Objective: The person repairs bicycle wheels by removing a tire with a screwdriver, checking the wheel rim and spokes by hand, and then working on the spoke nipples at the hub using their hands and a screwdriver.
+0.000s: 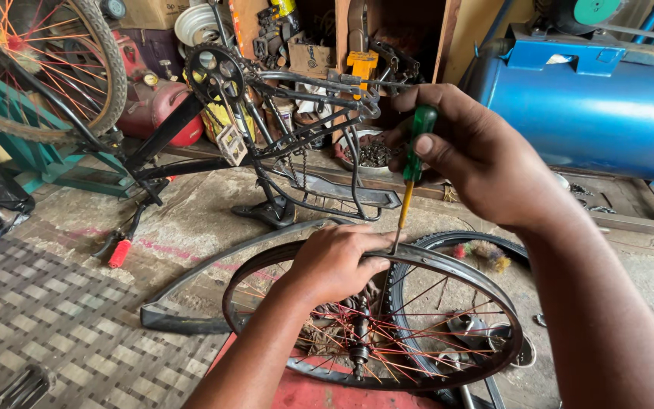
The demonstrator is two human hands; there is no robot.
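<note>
A worn concrete floor (191,220) with a faded pink streak spreads beyond the fingers, and a checkered woven mat (62,318) covers it off to their left. Farther back an upturned bicycle frame (281,144) rests on the ground, a spoked tyred wheel (39,68) up at the far left. A blue metal tank (592,98) sits behind to the right. Cluttered wooden shelves (342,38) fill the back wall, in soft daylight.

Left hand (334,261) gripping wheel rim (448,266), right hand (467,151) holding green-handled screwdriver (410,178)
</note>
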